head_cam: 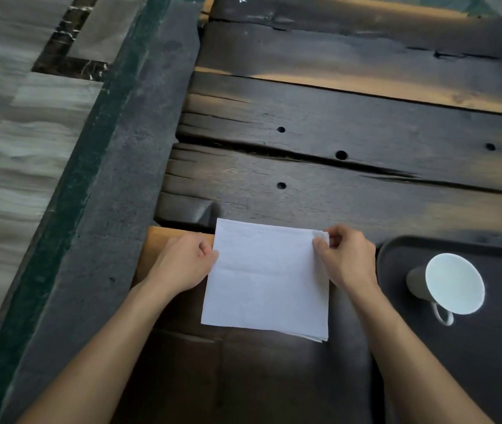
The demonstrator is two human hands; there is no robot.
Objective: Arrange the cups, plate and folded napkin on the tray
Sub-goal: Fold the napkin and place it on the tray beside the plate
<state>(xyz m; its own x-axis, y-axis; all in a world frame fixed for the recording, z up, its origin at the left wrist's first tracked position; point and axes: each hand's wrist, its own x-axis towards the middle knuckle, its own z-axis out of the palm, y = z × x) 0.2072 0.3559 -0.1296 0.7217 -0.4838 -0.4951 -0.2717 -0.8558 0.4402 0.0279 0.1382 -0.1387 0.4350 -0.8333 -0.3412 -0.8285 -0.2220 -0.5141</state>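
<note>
A white paper napkin [266, 280], folded into a square of several layers, lies flat near the front of the dark wooden table [350, 123]. My left hand [184, 264] pinches its upper left edge. My right hand [346, 258] pinches its upper right corner between thumb and fingers. To the right sits a dark tray [396, 261], partly cut off by the frame edge. On the tray stands one grey cup [448, 284] with a white inside and a small handle toward me. No plate shows in view.
The table is made of rough dark planks with gaps and small holes. A light wooden board [159, 240] pokes out under my left hand. Left of the table runs a dark grey ledge [121, 194], then a striped tiled floor [14, 133].
</note>
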